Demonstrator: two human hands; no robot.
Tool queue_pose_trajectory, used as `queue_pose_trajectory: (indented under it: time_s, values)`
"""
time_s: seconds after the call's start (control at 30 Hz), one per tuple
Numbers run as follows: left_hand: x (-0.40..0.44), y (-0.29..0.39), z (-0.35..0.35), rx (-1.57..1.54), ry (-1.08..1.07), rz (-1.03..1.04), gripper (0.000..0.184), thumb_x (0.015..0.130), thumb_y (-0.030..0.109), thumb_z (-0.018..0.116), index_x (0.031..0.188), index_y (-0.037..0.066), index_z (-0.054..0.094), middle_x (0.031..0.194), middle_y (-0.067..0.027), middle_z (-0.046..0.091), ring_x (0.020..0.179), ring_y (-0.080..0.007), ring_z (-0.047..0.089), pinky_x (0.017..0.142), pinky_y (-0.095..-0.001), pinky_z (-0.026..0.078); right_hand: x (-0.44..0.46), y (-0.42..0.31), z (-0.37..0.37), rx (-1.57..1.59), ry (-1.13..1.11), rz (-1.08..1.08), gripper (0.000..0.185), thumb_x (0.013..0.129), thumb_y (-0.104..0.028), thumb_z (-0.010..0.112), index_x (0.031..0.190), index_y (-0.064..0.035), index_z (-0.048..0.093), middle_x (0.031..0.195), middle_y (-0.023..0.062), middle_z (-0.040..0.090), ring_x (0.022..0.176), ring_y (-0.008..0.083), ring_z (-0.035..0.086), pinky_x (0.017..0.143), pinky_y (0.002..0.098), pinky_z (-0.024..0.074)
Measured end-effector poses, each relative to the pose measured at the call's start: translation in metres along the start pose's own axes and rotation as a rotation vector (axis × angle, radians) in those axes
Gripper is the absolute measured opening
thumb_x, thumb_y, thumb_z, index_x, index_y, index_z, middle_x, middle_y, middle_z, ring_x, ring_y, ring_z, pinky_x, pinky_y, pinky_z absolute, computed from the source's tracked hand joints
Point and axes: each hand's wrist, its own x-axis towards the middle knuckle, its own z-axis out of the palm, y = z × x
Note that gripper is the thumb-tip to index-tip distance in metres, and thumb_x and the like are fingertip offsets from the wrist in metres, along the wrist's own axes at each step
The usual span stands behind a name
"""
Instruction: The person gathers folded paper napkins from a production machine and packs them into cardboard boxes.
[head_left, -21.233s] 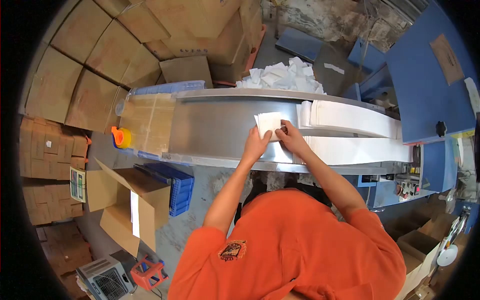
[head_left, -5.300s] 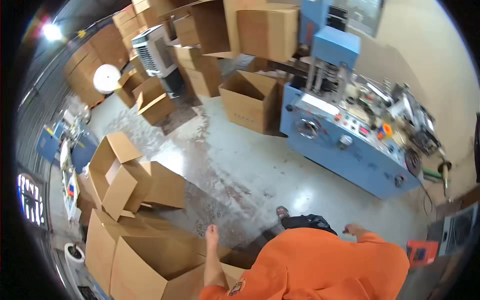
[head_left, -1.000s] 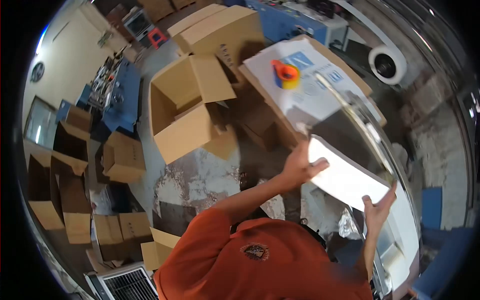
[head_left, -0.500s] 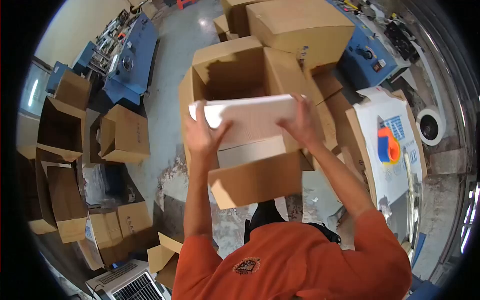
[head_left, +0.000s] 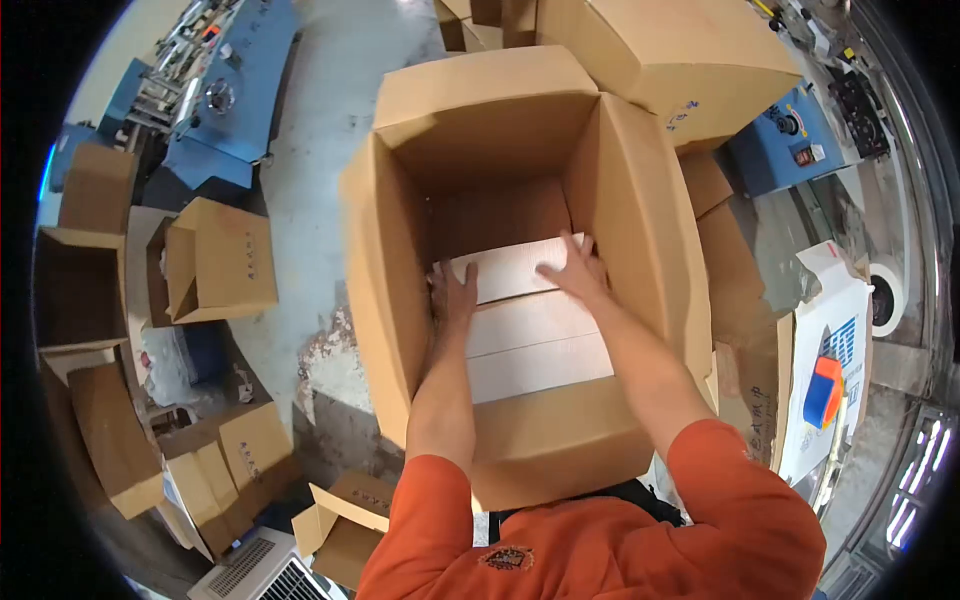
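Observation:
Inside a large open brown cardboard carton [head_left: 560, 445], my left hand [head_left: 455, 295] and my right hand [head_left: 578, 273] grip the two ends of a long white box [head_left: 515, 268]. My fingers curl round its ends, with both thumbs on the near side. Against the near side of it lie more white boxes [head_left: 535, 322], side by side on the carton's bottom layer. Whether the held box touches the carton's floor, I cannot tell. The fingertips of my left hand are partly hidden along the carton's left wall.
Another large carton [head_left: 700, 60] stands behind on the right. Open cartons [head_left: 235, 260] line the left side, near a blue machine [head_left: 225, 95]. To the right, an orange and blue tape dispenser [head_left: 825, 392] rests on a white printed board [head_left: 815, 440]. A small open carton [head_left: 345, 510] sits at lower left.
Both hands have lowered the white box from above the carton's opening down inside it, beside the other white boxes. The head view has moved closer over the carton.

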Motion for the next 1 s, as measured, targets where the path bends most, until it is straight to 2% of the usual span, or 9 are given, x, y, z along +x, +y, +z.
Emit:
queue_pose_trajectory:
  time_s: [0.2, 0.3, 0.33, 0.37, 0.4, 0.53, 0.63, 0.77, 1.0]
  values:
    - [0.000, -0.011, 0.019, 0.402, 0.085, 0.173, 0.050, 0.091, 0.039, 0.046, 0.129, 0.006, 0.043, 0.127, -0.0213, 0.047, 0.117, -0.0433, 0.046, 0.091, -0.0513, 0.044, -0.003, -0.015, 0.015, -0.144, -0.017, 0.121, 0.091, 0.079, -0.056, 0.061, 0.148, -0.0175, 0.017, 0.147, 0.0274, 0.020, 0.129, 0.0442, 0.035, 0.099, 0.0544, 0.0374]
    - [-0.005, -0.022, 0.029, 0.534, 0.051, 0.155, 0.060, 0.094, 0.048, 0.041, 0.142, 0.013, 0.034, 0.148, -0.0175, 0.028, 0.128, -0.0403, 0.036, 0.100, -0.0568, 0.032, -0.025, -0.028, 0.019, -0.277, -0.149, -0.072, 0.048, 0.072, -0.035, 0.068, 0.113, -0.0096, 0.060, 0.110, 0.0181, 0.061, 0.100, 0.0344, 0.060, 0.085, 0.0460, 0.0488]
    - [0.037, -0.059, 0.054, 0.453, 0.040, 0.510, 0.047, 0.091, 0.034, 0.048, 0.130, 0.008, 0.045, 0.134, -0.0182, 0.042, 0.121, -0.0370, 0.044, 0.096, -0.0492, 0.037, -0.050, -0.047, -0.020, -0.127, -0.330, -0.143, 0.045, 0.071, -0.031, 0.069, 0.110, -0.0093, 0.063, 0.108, 0.0194, 0.061, 0.101, 0.0326, 0.059, 0.084, 0.0451, 0.0485]
    - [0.075, -0.091, 0.076, 0.393, 0.011, 0.864, 0.036, 0.087, 0.021, 0.054, 0.118, 0.003, 0.056, 0.121, -0.0189, 0.057, 0.114, -0.0336, 0.051, 0.092, -0.0417, 0.042, -0.078, -0.045, -0.019, 0.024, 0.040, -0.276, 0.052, 0.071, -0.033, 0.071, 0.116, -0.0091, 0.060, 0.111, 0.0187, 0.060, 0.100, 0.0336, 0.058, 0.086, 0.0473, 0.0467]
    - [0.013, 0.018, 0.007, 0.171, -0.063, 0.460, 0.033, 0.090, 0.020, 0.052, 0.116, 0.001, 0.057, 0.116, -0.0218, 0.059, 0.111, -0.0350, 0.054, 0.091, -0.0425, 0.043, -0.126, -0.048, -0.091, 0.188, -0.023, -0.343, 0.054, 0.074, -0.036, 0.070, 0.120, -0.0090, 0.057, 0.113, 0.0169, 0.058, 0.101, 0.0342, 0.057, 0.089, 0.0480, 0.0443]
    - [-0.045, 0.157, -0.044, -0.378, -0.279, 0.667, 0.035, 0.097, 0.020, 0.050, 0.121, -0.005, 0.051, 0.113, -0.0155, 0.061, 0.100, -0.0224, 0.056, 0.090, -0.0329, 0.044, -0.249, 0.046, -0.195, 0.300, 0.374, -0.477, 0.054, 0.080, -0.037, 0.067, 0.125, -0.0096, 0.052, 0.112, 0.0128, 0.054, 0.109, 0.0322, 0.052, 0.091, 0.0466, 0.0431]
    - [-0.165, 0.276, -0.065, -0.536, -0.484, 0.658, 0.036, 0.098, 0.021, 0.047, 0.122, -0.006, 0.051, 0.112, -0.0150, 0.059, 0.100, -0.0203, 0.055, 0.091, -0.0307, 0.044, -0.357, 0.160, -0.234, 0.119, 0.495, -0.105, 0.054, 0.080, -0.036, 0.066, 0.126, -0.0096, 0.051, 0.115, 0.0128, 0.054, 0.111, 0.0317, 0.051, 0.095, 0.0450, 0.0408]
    - [-0.386, 0.354, -0.026, -0.563, -0.640, 1.188, 0.028, 0.098, 0.014, 0.047, 0.118, -0.004, 0.054, 0.108, -0.0110, 0.059, 0.099, -0.0194, 0.055, 0.091, -0.0296, 0.043, -0.543, 0.312, -0.193, 0.078, 0.873, 0.222, 0.050, 0.079, -0.040, 0.066, 0.118, -0.0106, 0.057, 0.108, 0.0136, 0.058, 0.103, 0.0336, 0.054, 0.092, 0.0445, 0.0422]
    - [-0.714, 0.338, 0.083, -0.162, -1.066, 1.536, 0.034, 0.092, 0.012, 0.054, 0.124, 0.003, 0.050, 0.105, -0.0151, 0.058, 0.090, -0.0281, 0.059, 0.080, -0.0360, 0.048, -0.927, 0.449, -0.079, -0.084, 0.919, 0.988, 0.037, 0.083, -0.029, 0.065, 0.112, -0.0079, 0.062, 0.110, 0.0112, 0.062, 0.103, 0.0303, 0.054, 0.091, 0.0428, 0.0403]
